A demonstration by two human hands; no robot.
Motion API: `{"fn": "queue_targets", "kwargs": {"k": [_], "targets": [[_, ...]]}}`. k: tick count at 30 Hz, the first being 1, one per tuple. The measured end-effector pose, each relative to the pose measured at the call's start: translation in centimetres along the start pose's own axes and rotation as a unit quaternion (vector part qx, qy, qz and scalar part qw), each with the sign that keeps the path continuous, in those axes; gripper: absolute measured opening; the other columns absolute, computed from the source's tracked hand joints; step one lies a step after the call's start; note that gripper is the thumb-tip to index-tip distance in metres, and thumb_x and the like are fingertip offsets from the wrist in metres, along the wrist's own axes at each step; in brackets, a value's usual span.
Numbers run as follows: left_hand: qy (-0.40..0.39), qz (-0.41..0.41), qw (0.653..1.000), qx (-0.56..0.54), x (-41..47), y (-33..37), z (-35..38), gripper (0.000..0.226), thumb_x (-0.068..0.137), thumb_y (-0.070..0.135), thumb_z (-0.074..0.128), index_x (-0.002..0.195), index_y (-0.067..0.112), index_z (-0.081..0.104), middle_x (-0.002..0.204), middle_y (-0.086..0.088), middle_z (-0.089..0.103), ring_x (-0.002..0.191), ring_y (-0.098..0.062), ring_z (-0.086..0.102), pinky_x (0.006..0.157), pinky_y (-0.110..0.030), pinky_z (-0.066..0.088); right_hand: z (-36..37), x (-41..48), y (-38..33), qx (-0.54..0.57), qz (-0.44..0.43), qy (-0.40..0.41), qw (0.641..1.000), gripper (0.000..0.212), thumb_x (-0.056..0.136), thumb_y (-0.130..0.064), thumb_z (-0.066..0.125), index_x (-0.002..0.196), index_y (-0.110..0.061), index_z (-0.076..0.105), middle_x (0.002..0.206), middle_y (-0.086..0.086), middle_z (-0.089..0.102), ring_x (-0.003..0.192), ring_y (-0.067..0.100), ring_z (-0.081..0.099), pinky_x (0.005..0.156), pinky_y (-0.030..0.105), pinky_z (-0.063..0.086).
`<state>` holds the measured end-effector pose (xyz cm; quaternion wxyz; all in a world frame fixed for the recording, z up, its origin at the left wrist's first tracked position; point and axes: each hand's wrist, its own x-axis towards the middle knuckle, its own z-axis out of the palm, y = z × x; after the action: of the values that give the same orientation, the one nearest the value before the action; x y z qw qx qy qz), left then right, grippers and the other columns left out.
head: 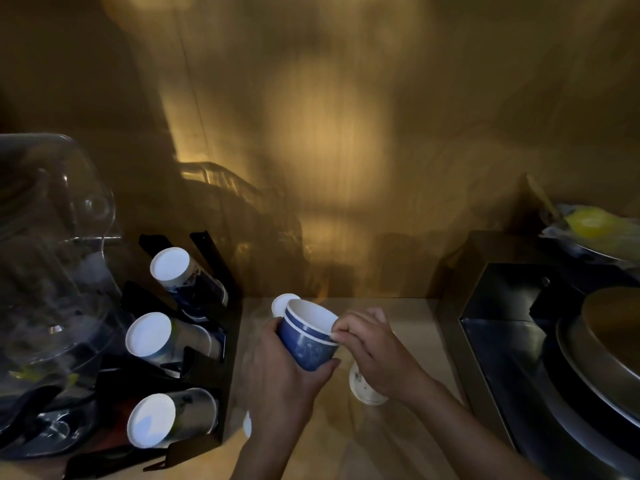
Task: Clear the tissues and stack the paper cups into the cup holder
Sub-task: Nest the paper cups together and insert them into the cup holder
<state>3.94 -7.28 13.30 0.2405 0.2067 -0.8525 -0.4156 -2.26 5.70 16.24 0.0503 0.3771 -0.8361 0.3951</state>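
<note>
Fingers of the right hand are pinched on the white rim of the blue paper cups, which are gripped around the body by the left hand and held tilted above the desk, just right of the black cup holder. Two rims are seen at the mouth, so a nested pair is judged to be held, and the inside is seen to be empty. A crushed or bent rim is risked if the pinch is tightened, and a jammed stack would follow. An upside-down white cup beside the right wrist could be knocked over by that arm, and another cup behind the held pair could be nudged. Three slots of the holder are filled with cup stacks, their white bases turned outward. No tissues can be made out in the dim light. A clear domed container at the left is seen, its contents blurred.
</note>
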Motion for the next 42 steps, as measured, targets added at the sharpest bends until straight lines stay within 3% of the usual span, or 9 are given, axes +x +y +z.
{"fn": "queue_targets", "kwargs": {"k": [5, 14, 19, 25, 29, 32, 35, 39, 42], "targets": [[0.026, 0.036, 0.998, 0.036, -0.2, 0.1, -0.4, 0.092, 0.041, 0.031, 0.092, 0.120, 0.018, 0.047, 0.112, -0.003, 0.061, 0.097, -0.017, 0.057, 0.082, -0.036, 0.051, -0.6, 0.4, -0.8, 0.051, 0.029, 0.036, 0.998, 0.016, 0.089, -0.021, 0.040, 0.077, -0.022, 0.050, 0.074, -0.021, 0.048, 0.084, -0.014, 0.042, 0.076, 0.006, 0.026], [-0.027, 0.005, 1.000, -0.009, -0.3, -0.6, -0.6, 0.095, 0.047, 0.027, 0.092, 0.126, 0.020, 0.040, 0.117, 0.001, 0.053, 0.100, -0.008, 0.048, 0.089, -0.034, 0.049, -1.4, 0.7, 0.0, 0.068, 0.073, 0.025, 0.995, 0.019, 0.092, -0.016, 0.049, 0.077, -0.026, 0.053, 0.079, -0.013, 0.055, 0.087, 0.013, 0.046, 0.075, 0.010, 0.029], [-0.097, -0.017, 0.990, -0.099, -0.2, -0.9, -0.5, 0.090, 0.050, 0.031, 0.090, 0.119, 0.036, 0.031, 0.111, 0.015, 0.046, 0.099, -0.004, 0.052, 0.078, -0.018, 0.046, -0.9, 0.6, -0.7, 0.065, 0.031, 0.019, 0.997, 0.020, 0.086, -0.023, 0.046, 0.075, -0.014, 0.060, 0.075, -0.016, 0.054, 0.083, -0.012, 0.045, 0.077, 0.011, 0.028], [-0.056, -0.018, 0.997, -0.056, -0.3, -1.5, -0.2, 0.095, 0.045, 0.040, 0.090, 0.123, 0.026, 0.038, 0.118, 0.003, 0.056, 0.105, -0.016, 0.058, 0.088, -0.041, 0.055, 1.4, 0.5, -0.7, 0.078, 0.022, -0.007, 0.997, 0.017, 0.086, -0.018, 0.054, 0.072, -0.015, 0.063, 0.068, -0.025, 0.052, 0.078, -0.010, 0.048, 0.079, 0.017, 0.029], [-0.062, -0.056, 0.995, -0.056, -0.2, -2.0, -0.3, 0.092, 0.045, 0.046, 0.087, 0.120, 0.028, 0.036, 0.115, 0.004, 0.055, 0.101, -0.015, 0.057, 0.085, -0.038, 0.054, 2.4, 0.9, -0.5, 0.076, 0.039, -0.014, 0.996, 0.014, 0.088, -0.016, 0.057, 0.077, -0.016, 0.065, 0.075, -0.020, 0.059, 0.079, -0.007, 0.050, 0.079, 0.018, 0.030], [-0.074, -0.099, 0.984, -0.125, 0.2, -2.1, -0.8, 0.085, 0.051, 0.044, 0.086, 0.113, 0.036, 0.028, 0.112, 0.006, 0.050, 0.098, -0.013, 0.057, 0.080, -0.030, 0.050, 2.8, 1.1, -0.4, 0.070, 0.024, -0.009, 0.997, 0.018, 0.091, -0.018, 0.050, 0.098, -0.020, 0.066, 0.094, -0.012, 0.061, 0.090, -0.005, 0.051, 0.085, 0.025, 0.037], [-0.083, -0.143, 0.970, -0.180, 0.8, -2.3, -1.6, 0.084, 0.050, 0.061, 0.073, 0.116, 0.039, 0.025, 0.108, 0.007, 0.048, 0.093, -0.011, 0.060, 0.079, -0.029, 0.051, 2.7, 1.3, -0.2, 0.107, 0.001, -0.035, 0.994, 0.037, 0.092, -0.007, 0.042, 0.122, -0.024, 0.054, 0.120, -0.002, 0.055, 0.112, 0.004, 0.050, 0.093, 0.024, 0.043], [-0.144, -0.204, 0.916, -0.313, 1.3, -3.4, -2.8, 0.066, 0.058, 0.063, 0.064, 0.114, 0.037, 0.041, 0.109, 0.002, 0.060, 0.088, -0.019, 0.070, 0.073, -0.033, 0.058, 3.3, 1.5, 1.0, -0.009, -0.057, -0.163, 0.985, 0.071, 0.085, 0.005, 0.044, 0.138, -0.039, 0.025, 0.151, -0.004, 0.016, 0.137, 0.008, 0.018, 0.109, 0.021, 0.025], [-0.192, -0.235, 0.848, -0.435, 1.9, -4.1, -3.0, 0.054, 0.078, 0.061, 0.056, 0.120, 0.026, 0.056, 0.120, -0.016, 0.064, 0.107, -0.032, 0.065, 0.093, -0.050, 0.051, 4.3, 2.0, 1.4, -0.081, -0.085, -0.184, 0.976, 0.093, 0.081, -0.005, 0.062, 0.137, -0.046, 0.000, 0.151, -0.014, -0.009, 0.138, 0.004, -0.001, 0.110, 0.020, 0.016]]}}
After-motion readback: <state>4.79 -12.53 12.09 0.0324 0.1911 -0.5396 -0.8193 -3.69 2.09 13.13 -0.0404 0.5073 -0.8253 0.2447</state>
